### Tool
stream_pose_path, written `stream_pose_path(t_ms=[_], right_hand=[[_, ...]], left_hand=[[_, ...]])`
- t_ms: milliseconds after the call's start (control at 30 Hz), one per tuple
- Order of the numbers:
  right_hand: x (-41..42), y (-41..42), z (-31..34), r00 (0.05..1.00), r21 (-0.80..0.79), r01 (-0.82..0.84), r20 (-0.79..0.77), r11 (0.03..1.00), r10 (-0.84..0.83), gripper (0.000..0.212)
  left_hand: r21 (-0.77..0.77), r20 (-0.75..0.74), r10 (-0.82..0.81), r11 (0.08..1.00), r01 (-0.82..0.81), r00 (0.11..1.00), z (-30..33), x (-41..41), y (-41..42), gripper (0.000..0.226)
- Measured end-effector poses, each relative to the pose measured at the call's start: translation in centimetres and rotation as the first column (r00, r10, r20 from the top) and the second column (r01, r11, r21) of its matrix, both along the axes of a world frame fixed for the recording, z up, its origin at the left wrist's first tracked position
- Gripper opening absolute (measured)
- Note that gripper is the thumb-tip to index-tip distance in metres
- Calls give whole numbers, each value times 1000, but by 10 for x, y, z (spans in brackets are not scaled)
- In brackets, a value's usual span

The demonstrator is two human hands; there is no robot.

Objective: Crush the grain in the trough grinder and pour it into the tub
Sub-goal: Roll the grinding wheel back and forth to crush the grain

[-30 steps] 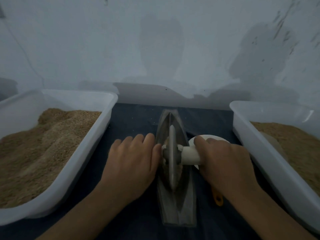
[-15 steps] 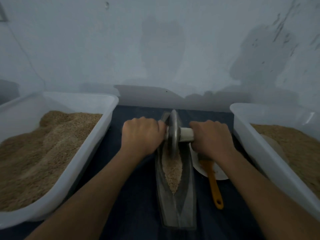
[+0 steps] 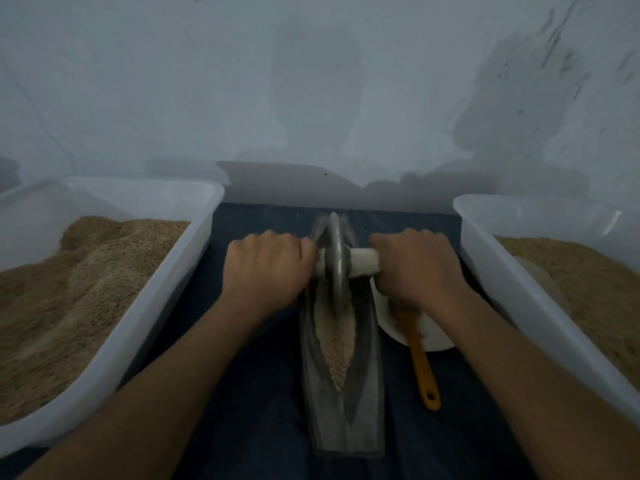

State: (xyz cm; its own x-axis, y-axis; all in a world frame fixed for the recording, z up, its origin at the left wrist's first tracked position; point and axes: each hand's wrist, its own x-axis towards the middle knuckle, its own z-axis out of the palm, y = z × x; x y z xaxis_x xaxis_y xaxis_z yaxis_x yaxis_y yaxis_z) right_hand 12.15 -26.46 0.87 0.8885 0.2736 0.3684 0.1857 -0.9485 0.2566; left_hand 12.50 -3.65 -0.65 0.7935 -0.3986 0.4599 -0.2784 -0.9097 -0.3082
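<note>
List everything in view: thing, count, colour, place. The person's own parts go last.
trough grinder: one, grey metal, centre of the cloth, lengthwise.
grinding wheel: one, grey metal, upright at the trough's far end.
axle handle: one, white, through the wheel.
grain: one pale heap, inside the trough, nearer than the wheel.
left tub: one, white, left of the trough, holds brown grain.
right tub: one, white, right of the trough, holds brown grain.
plate: one, white, between trough and right tub.
brush handle: one, orange, across the plate's near edge.
cloth: one, dark blue, under everything.
wall: pale grey, behind.
left hand: grips the handle's left end.
right hand: grips the handle's right end.
</note>
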Motion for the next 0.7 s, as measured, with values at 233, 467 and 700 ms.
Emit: stream_pose_path(t_ms=[233,467,700], right_hand=[[-18,2,-9,998,60,63,24,996,-64,26],[-81,-1,-15,988,74,-105,120,992,96,40],[-12,5,3,1000,-4,19,-23,1000,-19,31]], left_hand=[[-4,21,-46,999,46,999,10,-14,-6,20],[-365,2,-197,913,184,980,-4,-80,24,35],[-100,69,-73,992,80,995,0,-13,6,22]])
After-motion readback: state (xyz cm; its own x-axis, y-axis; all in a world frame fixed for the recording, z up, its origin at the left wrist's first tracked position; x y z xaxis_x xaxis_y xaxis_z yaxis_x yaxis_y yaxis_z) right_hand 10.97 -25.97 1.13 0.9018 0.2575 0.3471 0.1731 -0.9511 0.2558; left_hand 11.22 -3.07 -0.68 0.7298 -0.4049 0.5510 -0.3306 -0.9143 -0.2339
